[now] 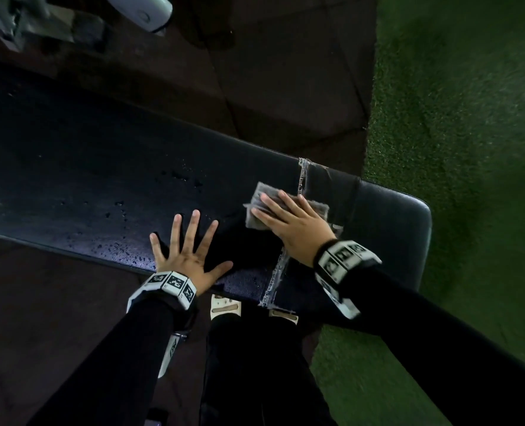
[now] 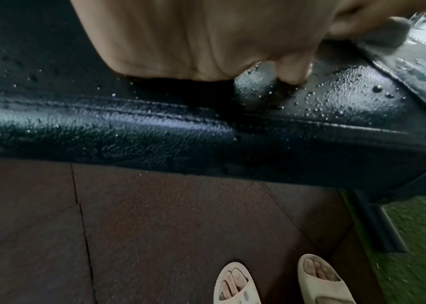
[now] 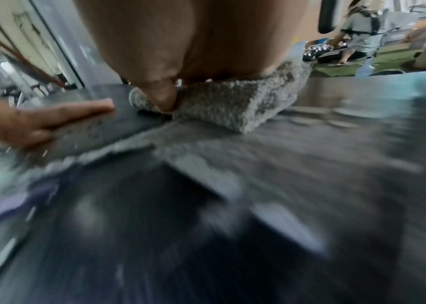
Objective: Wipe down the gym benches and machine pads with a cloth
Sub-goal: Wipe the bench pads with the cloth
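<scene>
A long black padded bench (image 1: 86,167) runs across the head view, beaded with water drops. A taped band (image 1: 329,186) crosses it near the right end. My right hand (image 1: 289,216) lies flat on a folded grey cloth (image 1: 256,210) and presses it onto the pad beside the tape. In the right wrist view the cloth (image 3: 232,102) sits under my palm, and the picture is blurred. My left hand (image 1: 187,250) rests flat on the pad, fingers spread, near the front edge. The left wrist view shows wet vinyl (image 2: 336,98) under my left hand (image 2: 206,41).
My feet in pale sandals (image 2: 235,286) stand on dark rubber floor tiles (image 1: 279,87) under the bench's near edge. Green turf (image 1: 458,118) lies to the right. Grey machine parts (image 1: 40,20) stand at the top left. Another person (image 3: 359,30) is far off.
</scene>
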Demonstrator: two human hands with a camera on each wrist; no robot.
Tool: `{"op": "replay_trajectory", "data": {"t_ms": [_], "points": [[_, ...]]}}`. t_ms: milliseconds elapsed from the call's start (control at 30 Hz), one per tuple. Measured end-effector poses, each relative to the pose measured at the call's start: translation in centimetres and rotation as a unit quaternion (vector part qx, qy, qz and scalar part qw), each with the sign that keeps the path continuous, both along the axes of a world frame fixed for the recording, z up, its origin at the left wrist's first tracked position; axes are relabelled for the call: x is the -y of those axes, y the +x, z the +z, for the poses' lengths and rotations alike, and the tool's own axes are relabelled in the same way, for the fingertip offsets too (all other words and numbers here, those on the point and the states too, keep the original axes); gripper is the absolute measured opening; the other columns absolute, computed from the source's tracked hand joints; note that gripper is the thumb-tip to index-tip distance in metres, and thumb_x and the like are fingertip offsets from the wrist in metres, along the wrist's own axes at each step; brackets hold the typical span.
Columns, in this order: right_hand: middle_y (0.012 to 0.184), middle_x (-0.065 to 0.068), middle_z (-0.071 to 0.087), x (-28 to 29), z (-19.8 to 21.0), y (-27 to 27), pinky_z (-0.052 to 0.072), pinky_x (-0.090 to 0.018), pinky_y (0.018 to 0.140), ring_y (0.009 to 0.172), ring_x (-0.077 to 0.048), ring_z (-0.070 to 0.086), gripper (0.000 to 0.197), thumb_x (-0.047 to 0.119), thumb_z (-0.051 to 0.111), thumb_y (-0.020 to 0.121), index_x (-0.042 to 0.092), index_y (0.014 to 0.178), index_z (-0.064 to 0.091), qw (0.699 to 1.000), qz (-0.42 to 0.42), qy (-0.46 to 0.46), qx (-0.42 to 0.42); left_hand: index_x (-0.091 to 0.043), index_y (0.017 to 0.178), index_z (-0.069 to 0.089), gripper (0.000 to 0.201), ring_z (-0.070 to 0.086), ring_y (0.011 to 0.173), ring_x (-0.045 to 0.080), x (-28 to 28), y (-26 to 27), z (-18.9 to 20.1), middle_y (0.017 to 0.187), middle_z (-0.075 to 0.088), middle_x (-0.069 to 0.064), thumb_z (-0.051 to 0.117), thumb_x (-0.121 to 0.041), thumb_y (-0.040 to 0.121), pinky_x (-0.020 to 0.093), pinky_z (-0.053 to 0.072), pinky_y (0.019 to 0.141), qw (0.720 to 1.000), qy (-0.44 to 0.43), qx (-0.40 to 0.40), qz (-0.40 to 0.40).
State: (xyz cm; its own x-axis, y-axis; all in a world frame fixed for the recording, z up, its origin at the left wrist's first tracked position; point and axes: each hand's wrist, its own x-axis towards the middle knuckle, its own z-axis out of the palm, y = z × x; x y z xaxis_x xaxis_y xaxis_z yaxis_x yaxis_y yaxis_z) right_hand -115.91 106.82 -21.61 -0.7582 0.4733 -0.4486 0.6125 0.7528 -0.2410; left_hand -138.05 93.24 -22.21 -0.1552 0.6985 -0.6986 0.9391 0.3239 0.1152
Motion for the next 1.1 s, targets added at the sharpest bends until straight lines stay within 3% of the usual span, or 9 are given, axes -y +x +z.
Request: {"op": "replay_trajectory", "data": {"t_ms": [133,233,400,500,633,700,833,967,1100], "points": [[0.151,0.017,-0.022,0.1,0.1,5.9,-0.003,-0.045,0.114,0.141,-0.018,-0.016,0.092,0.022,0.05,0.086,0.047,0.141,-0.02,0.998,-0.04,0.006,0.042,-0.051,0.131,-0.037,0.088,-0.049,0.127,0.018,0.1,-0.1,-0.1,0.142,-0.048,-0.012,0.005,-0.09,0.065,0.052,-0.042,0.086,1.0,0.0,-0.007,-0.008],[0.151,0.019,-0.021,-2.1,0.3,6.7,0.0,-0.048,0.116,0.141,-0.019,-0.016,0.095,0.005,0.043,0.085,0.05,0.14,-0.02,0.989,-0.141,0.013,0.048,-0.05,0.132,-0.036,0.088,-0.048,0.128,0.019,0.1,-0.1,-0.3,0.143,-0.047,-0.011,0.005,-0.091,0.065,0.053,-0.041,0.087,1.0,0.0,-0.009,-0.01],[0.157,0.014,-0.004,-7.1,0.0,2.2,0.001,-0.052,0.116,0.145,-0.026,-0.003,0.064,0.018,0.031,0.096,0.046,0.145,0.0,0.967,-0.253,-0.015,0.005,-0.049,0.129,-0.041,0.086,-0.05,0.126,0.02,0.1,0.1,-0.3,0.14,-0.05,-0.011,-0.001,-0.09,0.063,0.054,-0.041,0.086,1.0,-0.006,-0.018,-0.009],[0.157,0.014,-0.001,-8.3,-0.3,-2.1,0.001,-0.053,0.114,0.145,-0.027,-0.001,0.064,0.017,0.032,0.095,0.044,0.146,0.003,0.969,-0.243,-0.035,-0.012,-0.049,0.127,-0.042,0.086,-0.051,0.125,0.02,0.0,0.2,-0.2,0.138,-0.052,-0.012,-0.001,-0.089,0.063,0.053,-0.041,0.086,1.0,-0.012,-0.009,-0.005],[0.158,0.011,-0.005,-4.8,-0.5,-5.5,0.001,-0.054,0.115,0.145,-0.025,-0.005,0.067,0.018,0.033,0.094,0.039,0.147,-0.001,0.992,-0.129,0.002,-0.013,-0.05,0.125,-0.043,0.086,-0.052,0.123,0.019,-0.2,0.2,-0.1,0.137,-0.053,-0.012,-0.002,-0.089,0.06,0.052,-0.042,0.084,1.0,-0.019,-0.004,-0.004],[0.157,0.011,-0.006,-1.9,-0.6,-4.7,-0.005,-0.049,0.114,0.145,-0.022,-0.008,0.069,0.02,0.035,0.093,0.039,0.147,-0.003,0.997,-0.078,0.018,-0.017,-0.05,0.125,-0.044,0.086,-0.052,0.124,0.02,-0.1,0.2,-0.2,0.137,-0.053,-0.012,-0.004,-0.09,0.06,0.053,-0.042,0.084,1.0,-0.019,-0.005,-0.005],[0.156,0.012,0.0,2.6,-0.7,0.7,0.0,-0.044,0.114,0.143,-0.016,-0.003,0.079,0.02,0.049,0.086,0.041,0.147,0.003,0.998,-0.032,0.043,-0.03,-0.051,0.13,-0.038,0.088,-0.048,0.128,0.019,0.1,0.1,-0.2,0.142,-0.048,-0.012,0.002,-0.09,0.063,0.051,-0.042,0.087,1.0,0.002,-0.004,-0.009],[0.154,0.018,-0.012,0.8,-0.4,6.3,-0.003,-0.047,0.113,0.142,-0.022,-0.011,0.092,0.016,0.052,0.085,0.05,0.142,-0.012,0.994,-0.098,0.033,0.034,-0.05,0.132,-0.036,0.089,-0.047,0.129,0.019,0.2,0.0,-0.4,0.143,-0.046,-0.011,0.005,-0.091,0.064,0.051,-0.042,0.086,1.0,0.01,-0.006,-0.014],[0.155,0.017,-0.013,-4.0,-0.3,6.2,-0.001,-0.049,0.116,0.144,-0.023,-0.011,0.072,0.019,0.032,0.095,0.052,0.14,-0.014,0.973,-0.228,0.007,0.032,-0.05,0.133,-0.035,0.089,-0.046,0.13,0.019,0.3,0.0,-0.5,0.144,-0.045,-0.01,0.003,-0.092,0.064,0.05,-0.044,0.085,1.0,0.015,-0.008,-0.017]]}}
